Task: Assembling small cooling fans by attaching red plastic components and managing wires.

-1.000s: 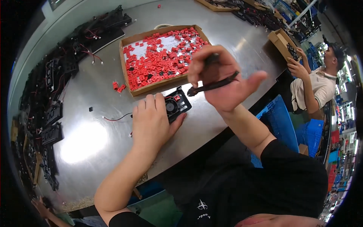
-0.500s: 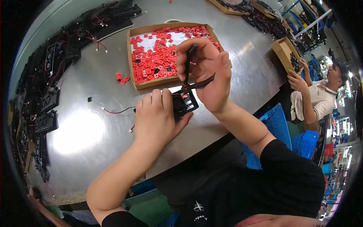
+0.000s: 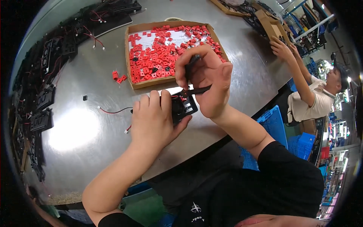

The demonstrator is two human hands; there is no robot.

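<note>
My left hand (image 3: pixel 151 119) is closed over a black plastic part (image 3: pixel 190 105) with red and black wires, pressing it near the table. White connectors end the wires. My right hand (image 3: pixel 210 77) has its fingers curled round black-handled pliers (image 3: pixel 198 90). Their handles are spread apart, and the jaws reach the black part by a small red piece on it. Whether the jaws grip anything is too small to tell. Just beyond both hands stands a cardboard tray (image 3: pixel 149 86) holding many loose red blocks (image 3: pixel 151 62) and a few black ones.
Black assemblies with wires (image 3: pixel 45 96) line the table's left side. A few red blocks (image 3: pixel 118 77) and a small black piece (image 3: pixel 85 98) lie on the metal table (image 3: pixel 90 68). Right, a co-worker (image 3: pixel 312 92) handles a cardboard box (image 3: pixel 270 24); blue crates (image 3: pixel 276 123) stand below.
The pliers' handles have tilted and moved slightly in my right hand, which sits a little lower. The co-worker's arms and cardboard box have moved farther away over the table.
</note>
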